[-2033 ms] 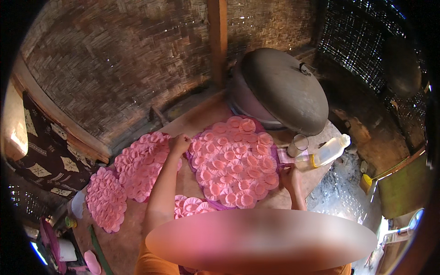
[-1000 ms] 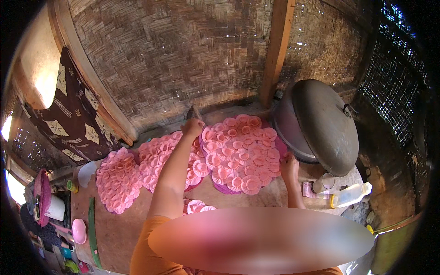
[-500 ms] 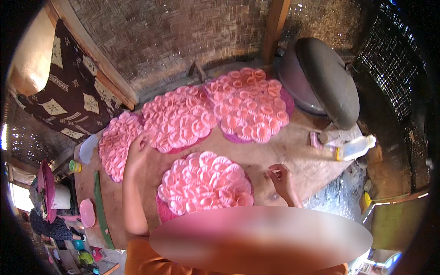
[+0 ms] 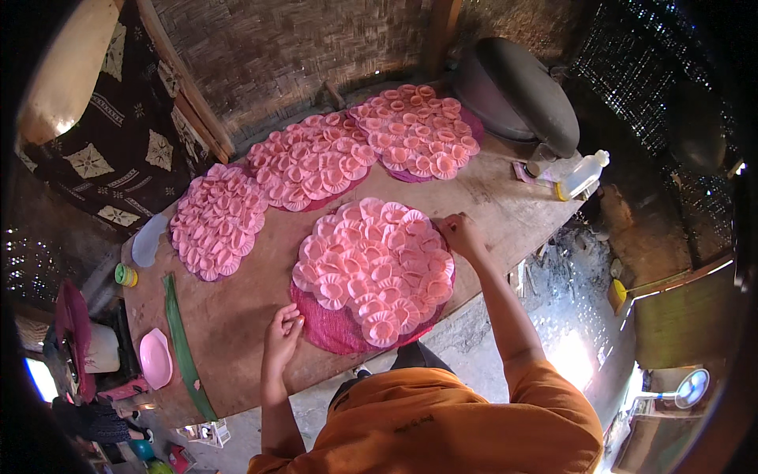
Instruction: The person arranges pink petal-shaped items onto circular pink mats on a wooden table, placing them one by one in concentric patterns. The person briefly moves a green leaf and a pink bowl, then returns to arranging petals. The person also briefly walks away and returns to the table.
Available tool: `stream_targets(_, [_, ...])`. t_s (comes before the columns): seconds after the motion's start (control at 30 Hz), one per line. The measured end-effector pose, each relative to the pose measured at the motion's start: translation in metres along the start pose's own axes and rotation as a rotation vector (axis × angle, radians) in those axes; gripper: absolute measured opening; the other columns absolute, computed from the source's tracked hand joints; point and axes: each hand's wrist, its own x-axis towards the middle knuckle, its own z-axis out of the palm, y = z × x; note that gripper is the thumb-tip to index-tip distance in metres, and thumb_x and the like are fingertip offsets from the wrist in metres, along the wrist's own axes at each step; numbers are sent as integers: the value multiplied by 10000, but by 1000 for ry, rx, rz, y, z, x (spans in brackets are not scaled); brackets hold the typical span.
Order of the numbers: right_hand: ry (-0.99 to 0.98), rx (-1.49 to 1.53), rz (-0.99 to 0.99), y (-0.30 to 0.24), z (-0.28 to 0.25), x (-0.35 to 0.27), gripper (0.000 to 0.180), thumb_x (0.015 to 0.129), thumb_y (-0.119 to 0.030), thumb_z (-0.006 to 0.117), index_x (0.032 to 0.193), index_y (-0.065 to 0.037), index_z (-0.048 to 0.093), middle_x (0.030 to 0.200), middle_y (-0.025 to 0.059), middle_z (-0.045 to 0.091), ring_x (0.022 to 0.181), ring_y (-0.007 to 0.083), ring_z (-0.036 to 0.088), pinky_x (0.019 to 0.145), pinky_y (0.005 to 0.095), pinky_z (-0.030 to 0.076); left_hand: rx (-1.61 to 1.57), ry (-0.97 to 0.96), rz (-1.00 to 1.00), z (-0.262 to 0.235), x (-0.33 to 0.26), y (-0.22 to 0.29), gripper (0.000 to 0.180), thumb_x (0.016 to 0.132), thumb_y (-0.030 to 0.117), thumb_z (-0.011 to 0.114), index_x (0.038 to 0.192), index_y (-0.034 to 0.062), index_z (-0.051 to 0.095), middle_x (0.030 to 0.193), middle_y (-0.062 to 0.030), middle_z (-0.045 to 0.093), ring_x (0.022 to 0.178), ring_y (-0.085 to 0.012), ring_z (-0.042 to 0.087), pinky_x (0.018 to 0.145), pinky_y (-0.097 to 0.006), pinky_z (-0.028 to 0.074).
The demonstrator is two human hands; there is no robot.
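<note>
Directly before me lies a round magenta mat (image 4: 332, 330), mostly covered by overlapping pink ruffled cup-shaped pieces (image 4: 371, 261). Its near left part shows bare. My left hand (image 4: 281, 332) is just off that bare side, fingers bent and somewhat apart, with nothing clearly visible in them. At the far right rim of the mat, my right hand (image 4: 464, 235) has its fingers bent together against the edge; what they pinch, if anything, is hidden. Three more pink-covered rounds lie behind: a left one (image 4: 217, 221), a middle one (image 4: 312, 162) and a right one (image 4: 422, 130).
A large dark pot with a tilted lid (image 4: 525, 95) stands at the back right, near a clear bottle (image 4: 583, 175). Leftward on the brown tabletop (image 4: 237, 336) are a green leaf strip (image 4: 183, 347), a pink bowl (image 4: 155, 359) and a small yellow-green tub (image 4: 125, 275).
My left hand has come back from the left rounds to the front mat's near left side. My right hand has reached to its far right rim. The view has shifted, and the front mat looks turned.
</note>
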Motion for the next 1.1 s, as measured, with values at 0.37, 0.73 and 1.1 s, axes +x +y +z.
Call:
stream_targets(0.37, [-101, 156, 162, 6, 19, 24, 206, 855, -210, 718, 939, -23, 740, 769, 109, 724, 705, 165, 672, 643, 337, 525, -255, -49, -212, 19, -12, 19, 373, 1021, 220, 630, 1314, 28, 500, 825, -33, 653, 619, -81, 574, 555, -243, 481])
stream_targets(0.73, [-216, 412, 1, 26, 13, 27, 204, 875, -229, 721, 948, -43, 763, 834, 99, 737, 775, 165, 675, 694, 342, 528, -170, 97, 72, 48, 10, 9, 166, 976, 158, 691, 1062, 54, 595, 898, 11, 579, 814, -79, 535, 760, -221, 445])
stream_targets(1.1, [-268, 182, -132, 48, -50, 93, 133, 852, -116, 707, 936, -28, 760, 904, 103, 770, 809, 172, 720, 730, 316, 555, -107, 82, 112, 120, -10, 10, 238, 899, 80, 742, 982, 92, 519, 874, 32, 505, 770, -68, 459, 702, -225, 406])
